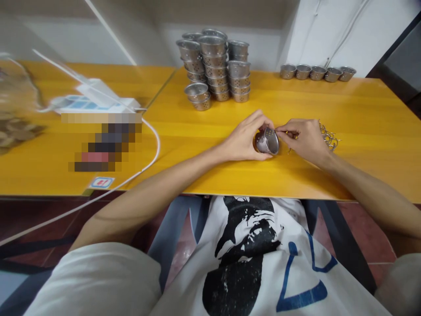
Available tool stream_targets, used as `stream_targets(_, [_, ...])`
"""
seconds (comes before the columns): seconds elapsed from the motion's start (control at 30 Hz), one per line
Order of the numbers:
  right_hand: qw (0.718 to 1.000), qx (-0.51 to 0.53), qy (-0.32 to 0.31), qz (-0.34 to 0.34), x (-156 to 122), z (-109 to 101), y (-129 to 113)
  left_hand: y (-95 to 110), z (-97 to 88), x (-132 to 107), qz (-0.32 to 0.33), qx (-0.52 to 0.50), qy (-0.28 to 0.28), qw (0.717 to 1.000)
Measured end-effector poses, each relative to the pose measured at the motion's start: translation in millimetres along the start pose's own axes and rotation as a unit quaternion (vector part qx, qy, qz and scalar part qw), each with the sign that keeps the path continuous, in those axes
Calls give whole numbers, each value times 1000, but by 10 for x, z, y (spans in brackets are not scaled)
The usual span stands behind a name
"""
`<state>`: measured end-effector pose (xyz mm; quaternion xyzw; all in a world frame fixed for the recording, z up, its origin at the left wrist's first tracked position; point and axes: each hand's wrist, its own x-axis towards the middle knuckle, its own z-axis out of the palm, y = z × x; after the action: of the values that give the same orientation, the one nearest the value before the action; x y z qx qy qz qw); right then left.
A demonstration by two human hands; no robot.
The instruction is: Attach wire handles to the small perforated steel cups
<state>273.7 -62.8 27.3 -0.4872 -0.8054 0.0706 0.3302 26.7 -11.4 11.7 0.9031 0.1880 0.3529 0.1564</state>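
Note:
My left hand [247,138] is wrapped round a small perforated metal cup [262,141], tilted so that its mouth faces right. At the cup's upper rim, the thumb and fingers of my right hand [304,137] are pinched together. Whatever they hold is too small to make out. Just beyond my right hand lies a pile of small bent metal wire pieces [330,137], partly covered by the hand. One more little piece shows on the table below my right fingers.
Tall stacks of perforated metal cups [215,70] stand at the back of the yellow table [184,175]. Several single cups [318,73] line the wall at the right. On the left are a white power strip [95,103], a white cable [158,142] and a blurred bag of brownish pieces [16,131].

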Motion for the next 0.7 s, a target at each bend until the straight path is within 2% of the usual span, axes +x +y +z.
stream_targets(0.33, [1000,7,5,-15,6,13,36,2,20,20,25,-1,-16,1000])
stream_targets(0.5, [998,6,57,-17,-16,69,5,72,58,36,19,33,-23,999])
stream_targets(0.57, [997,19,70,-5,-34,87,-35,112,73,45,16,56,-32,998])
stream_targets(0.7, [990,117,44,69,-61,123,-112,163,78,61,22,80,-38,996])
